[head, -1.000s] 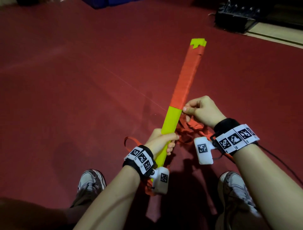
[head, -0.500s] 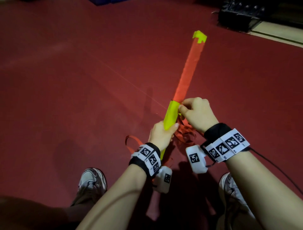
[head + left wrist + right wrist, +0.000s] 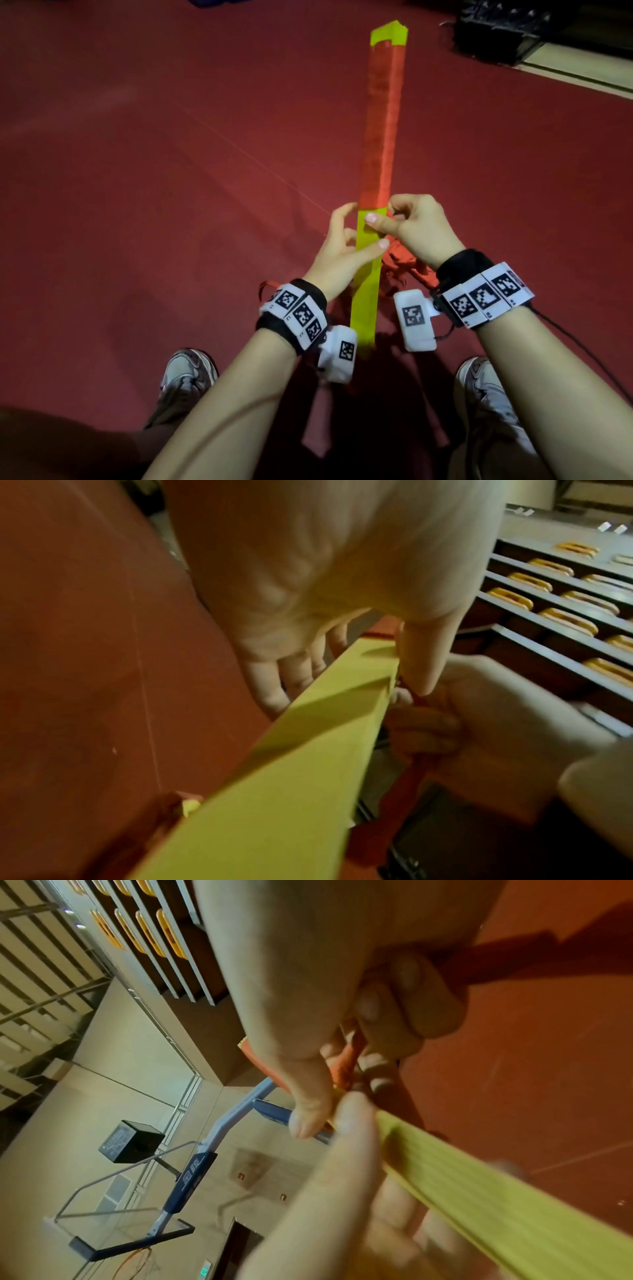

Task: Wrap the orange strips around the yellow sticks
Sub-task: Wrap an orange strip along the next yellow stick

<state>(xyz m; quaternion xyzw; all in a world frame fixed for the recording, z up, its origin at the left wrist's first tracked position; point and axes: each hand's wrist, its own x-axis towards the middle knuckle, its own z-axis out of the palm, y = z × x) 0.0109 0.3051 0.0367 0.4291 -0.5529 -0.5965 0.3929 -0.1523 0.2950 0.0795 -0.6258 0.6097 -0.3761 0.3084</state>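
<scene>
A long yellow stick [image 3: 365, 291] points away from me, its far half wound in orange strip [image 3: 382, 130] with a bare yellow tip. My left hand [image 3: 342, 248] grips the stick just below the edge of the wrapping, thumb across the front, fingers behind; the left wrist view shows the same stick [image 3: 308, 750]. My right hand [image 3: 416, 228] presses its thumb on the stick beside that edge, while its curled fingers hold the loose orange strip [image 3: 346, 1064]. The slack of the loose strip [image 3: 402, 267] bunches below the right hand.
The red floor [image 3: 171, 171] lies all around. A black crate [image 3: 496, 31] stands at the far right beside a pale floor edge. My two shoes [image 3: 188, 373] [image 3: 486, 387] flank the stick's near end. A basketball stand [image 3: 192, 1172] shows in the right wrist view.
The stick has swung from leaning right to pointing nearly straight away. My left hand slid up the stick to just under the wrapping. My right thumb now presses on the yellow face.
</scene>
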